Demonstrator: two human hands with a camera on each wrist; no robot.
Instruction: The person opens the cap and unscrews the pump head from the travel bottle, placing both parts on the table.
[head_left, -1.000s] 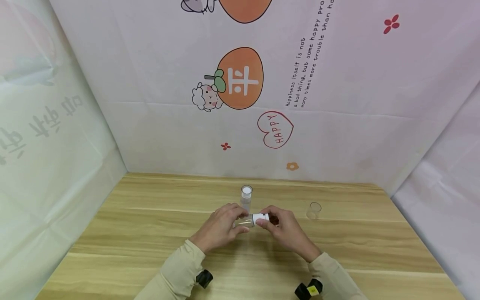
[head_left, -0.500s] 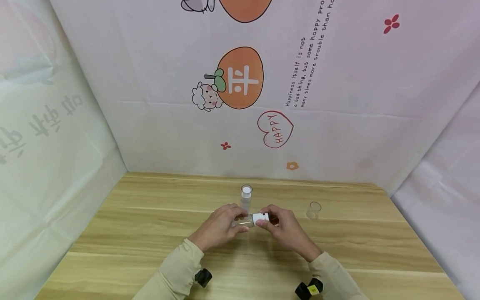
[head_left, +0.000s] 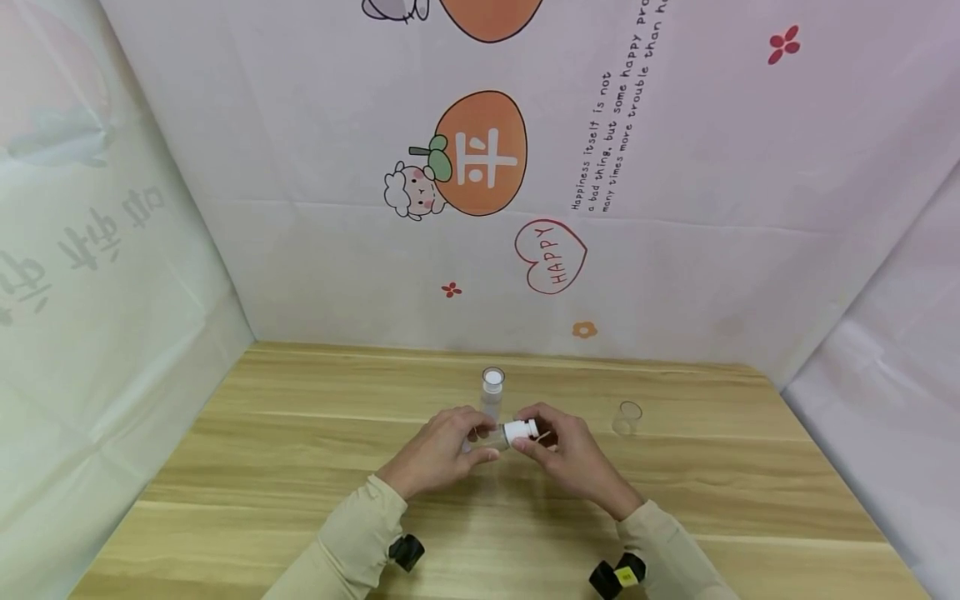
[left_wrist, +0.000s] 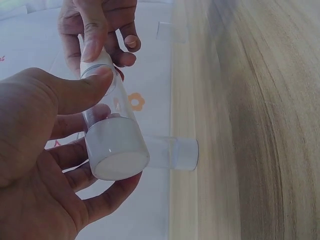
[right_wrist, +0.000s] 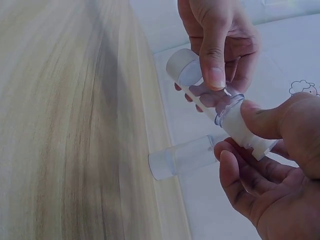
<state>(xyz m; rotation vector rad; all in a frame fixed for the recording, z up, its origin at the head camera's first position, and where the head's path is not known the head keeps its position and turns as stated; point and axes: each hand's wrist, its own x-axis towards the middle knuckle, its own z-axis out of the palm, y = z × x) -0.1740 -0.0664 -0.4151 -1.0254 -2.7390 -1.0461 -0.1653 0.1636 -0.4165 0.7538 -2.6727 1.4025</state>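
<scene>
Quietly, before a printed cloth wall (head_left: 315,150), a person in pale sleeves (head_left: 341,542) works over a wood-grain bench (head_left: 315,475). The left hand (head_left: 438,450) holds a clear bottle (head_left: 491,440) with its fingers curled round the body; the right hand (head_left: 573,454) pinches its upper end between thumb and fingers. The bottle lies nearly level above the bench, between the two hands. Just behind stands a second bottle (head_left: 492,393), upright; a clear cap (head_left: 627,422) sits apart to the right. Since half a second ago, the held bottle's white top (head_left: 519,431) has tipped slightly, and a slim pale tip (head_left: 543,436), perhaps a spout, now shows beside the right fingers. That suggests the top is being turned against the body. From where I stand, the right fingers hide part of the top, and whether it is fully seated I cannot tell. The second bottle's foot is lost behind the hands.
</scene>
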